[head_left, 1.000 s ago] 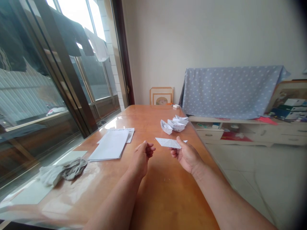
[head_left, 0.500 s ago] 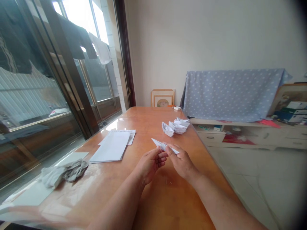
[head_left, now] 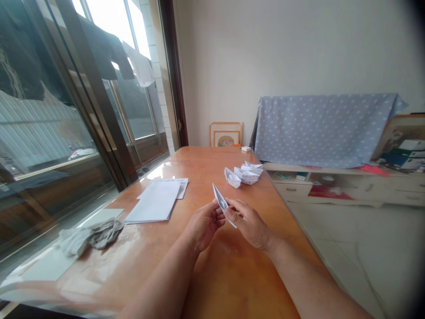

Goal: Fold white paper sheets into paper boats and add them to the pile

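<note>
Between my hands, above the wooden table [head_left: 215,274], is a white folded paper boat [head_left: 220,199], narrow and pointed, tilted with one tip up and away. My right hand [head_left: 247,221] pinches its right side, thumb on the near face. On the other side, my left hand [head_left: 206,223] has its fingertips closed against the boat's left edge; part of that contact is hidden. Beyond my hands, several finished paper boats [head_left: 244,174] with printed marks stand grouped near the table's right edge.
To the left lies a stack of white paper sheets [head_left: 154,201]. Nearer, a crumpled grey cloth [head_left: 106,232] rests by a pale sheet [head_left: 49,268]. A small white box [head_left: 246,149] sits at the far end. A low white cabinet [head_left: 332,192] stands right of the table.
The paper boat has turned from lying sideways to pointing more away from me, its near end swinging toward me and left. My right hand has turned with it; my left stays close by.
</note>
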The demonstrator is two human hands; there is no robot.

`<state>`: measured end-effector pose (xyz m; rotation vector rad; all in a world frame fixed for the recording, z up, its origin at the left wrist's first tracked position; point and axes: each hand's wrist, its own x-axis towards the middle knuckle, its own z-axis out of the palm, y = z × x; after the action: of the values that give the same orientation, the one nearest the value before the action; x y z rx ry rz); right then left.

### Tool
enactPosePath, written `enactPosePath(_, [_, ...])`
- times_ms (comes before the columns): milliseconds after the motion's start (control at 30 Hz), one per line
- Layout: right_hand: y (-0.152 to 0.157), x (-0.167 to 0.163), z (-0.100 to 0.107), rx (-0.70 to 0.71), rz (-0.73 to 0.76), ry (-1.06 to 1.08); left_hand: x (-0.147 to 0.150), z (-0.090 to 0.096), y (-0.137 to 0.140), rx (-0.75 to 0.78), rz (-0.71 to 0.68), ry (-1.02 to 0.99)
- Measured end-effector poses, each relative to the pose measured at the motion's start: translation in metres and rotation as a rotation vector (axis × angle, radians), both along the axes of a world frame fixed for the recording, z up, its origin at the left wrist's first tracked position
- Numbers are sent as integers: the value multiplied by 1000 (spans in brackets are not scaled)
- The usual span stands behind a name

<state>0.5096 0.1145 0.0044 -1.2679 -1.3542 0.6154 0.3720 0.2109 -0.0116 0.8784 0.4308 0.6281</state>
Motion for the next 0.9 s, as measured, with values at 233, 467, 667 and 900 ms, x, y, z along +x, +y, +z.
enactPosePath(233, [8, 4, -8, -91, -47, 263, 1, -7, 1, 60, -18, 16])
enactPosePath(467, [13, 5, -16, -101, -100, 346, 0, -7, -2, 150, 39, 74])
enactPosePath(667, [14, 11, -19, -181, -111, 460, 1, -1, -5, 191, 44, 58])
enactPosePath(900, [13, 17, -17, -253, 83, 749, -2, 3, -9, 241, 135, 58])
